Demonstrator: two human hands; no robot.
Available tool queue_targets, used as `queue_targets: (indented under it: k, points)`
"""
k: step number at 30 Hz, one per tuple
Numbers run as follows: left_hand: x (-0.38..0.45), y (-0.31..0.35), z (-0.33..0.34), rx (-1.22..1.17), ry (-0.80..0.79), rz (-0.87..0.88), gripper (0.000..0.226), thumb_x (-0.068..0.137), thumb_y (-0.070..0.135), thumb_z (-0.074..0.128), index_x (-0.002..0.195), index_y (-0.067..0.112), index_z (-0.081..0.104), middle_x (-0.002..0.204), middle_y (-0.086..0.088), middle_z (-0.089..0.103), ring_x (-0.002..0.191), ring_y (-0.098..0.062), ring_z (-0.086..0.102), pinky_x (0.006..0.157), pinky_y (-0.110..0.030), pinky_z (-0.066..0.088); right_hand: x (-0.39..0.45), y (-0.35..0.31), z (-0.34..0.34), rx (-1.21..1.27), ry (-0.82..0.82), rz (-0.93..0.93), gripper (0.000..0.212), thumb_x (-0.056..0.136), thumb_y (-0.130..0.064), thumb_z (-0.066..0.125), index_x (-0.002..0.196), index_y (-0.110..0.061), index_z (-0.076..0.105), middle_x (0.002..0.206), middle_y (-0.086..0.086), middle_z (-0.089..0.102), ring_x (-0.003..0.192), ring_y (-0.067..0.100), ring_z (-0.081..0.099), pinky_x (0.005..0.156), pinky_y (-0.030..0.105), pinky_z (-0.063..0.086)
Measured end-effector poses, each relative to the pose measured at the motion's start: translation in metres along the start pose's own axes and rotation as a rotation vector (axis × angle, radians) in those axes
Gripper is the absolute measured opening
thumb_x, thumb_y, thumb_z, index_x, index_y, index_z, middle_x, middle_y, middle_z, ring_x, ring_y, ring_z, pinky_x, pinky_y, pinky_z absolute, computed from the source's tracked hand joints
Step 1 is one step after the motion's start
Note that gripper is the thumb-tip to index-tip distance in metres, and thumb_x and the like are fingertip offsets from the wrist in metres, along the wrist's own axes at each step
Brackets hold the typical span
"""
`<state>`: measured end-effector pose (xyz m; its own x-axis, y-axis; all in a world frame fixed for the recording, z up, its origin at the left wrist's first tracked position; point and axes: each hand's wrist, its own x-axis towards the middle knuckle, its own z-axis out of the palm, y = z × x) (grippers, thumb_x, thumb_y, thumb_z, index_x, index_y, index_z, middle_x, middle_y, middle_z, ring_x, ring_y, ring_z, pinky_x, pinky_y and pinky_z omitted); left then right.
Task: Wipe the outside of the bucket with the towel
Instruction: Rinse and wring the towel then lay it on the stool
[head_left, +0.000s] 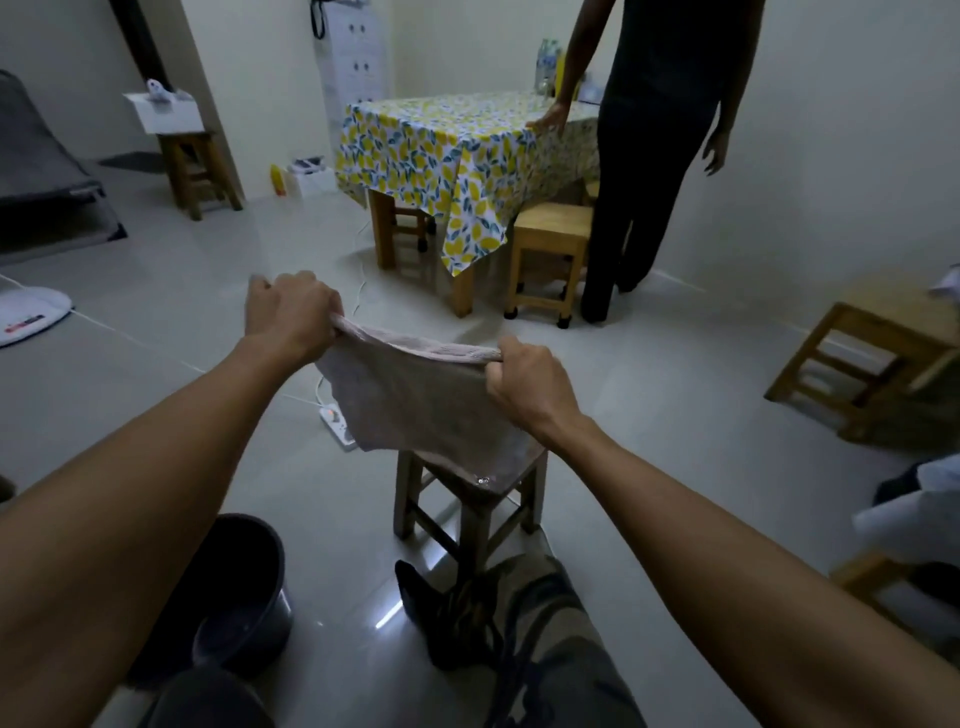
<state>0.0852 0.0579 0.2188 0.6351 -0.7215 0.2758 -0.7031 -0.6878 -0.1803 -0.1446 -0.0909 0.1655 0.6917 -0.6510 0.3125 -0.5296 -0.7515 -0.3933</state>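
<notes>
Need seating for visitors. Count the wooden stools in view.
5, possibly more hidden: one under the towel, one beside the table, one beneath it, one holding a box at far left, one at right.

Pale glossy tiled floor (649, 415), carrying a dark bucket (249, 587) at lower left, a small wooden stool (470, 499) at centre with the towel's (415, 405) lower edge draped on its seat, a white power strip (337, 423) just behind, more stools and a lemon-print clothed table (447, 150) beyond.
</notes>
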Motion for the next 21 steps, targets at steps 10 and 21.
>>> queue_targets:
  k: [10,21]
  points:
    - [0.002,-0.032,0.012,-0.080,-0.044,-0.102,0.011,0.088,0.031,0.071,0.098,0.027,0.076,0.100,-0.013,0.050,0.091,-0.039,0.057,0.075,-0.043,0.052,0.004,-0.025,0.021,0.143,-0.101,0.070,0.016,0.091,-0.027,0.046,0.088,-0.012,0.051,0.085,0.016,0.061,0.074,0.035,0.056,0.064,0.039,0.049]
    - [0.064,0.095,0.148,-0.269,-0.188,-0.040,0.022,0.094,0.009,0.052,0.104,0.015,0.071,0.108,-0.020,0.046,0.087,-0.048,0.062,0.081,-0.046,0.051,0.029,0.106,0.106,0.122,-0.189,0.391,0.016,0.094,-0.021,0.046,0.097,-0.013,0.059,0.101,0.014,0.068,0.080,0.028,0.055,0.070,0.031,0.041]
